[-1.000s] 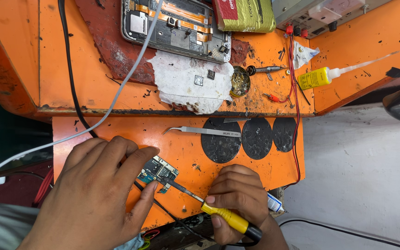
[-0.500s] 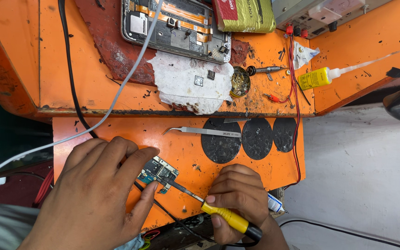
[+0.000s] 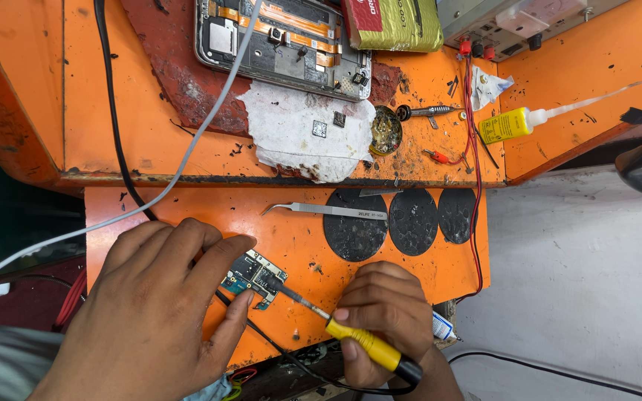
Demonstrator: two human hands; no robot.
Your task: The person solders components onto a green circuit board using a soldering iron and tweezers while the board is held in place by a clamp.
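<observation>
Seen from above, a person works at an orange workbench [image 3: 150,134]. In the lower left of the frame, the left hand [image 3: 150,312] lies flat with fingers spread, its fingertips pressing a small circuit board [image 3: 254,276] against the lower shelf; it pins the board down rather than closing around it. In the lower centre, the right hand [image 3: 388,315] is clenched around the yellow handle of a soldering iron [image 3: 336,327], whose thin metal tip touches the board's right edge. Just above the hands, silver tweezers [image 3: 328,211] lie beside three dark round pads [image 3: 410,221]. At the top of the frame sits an opened phone [image 3: 284,41] on a red mat, with a white tissue [image 3: 306,137] below it. A yellow glue bottle [image 3: 510,124] lies at upper right.
</observation>
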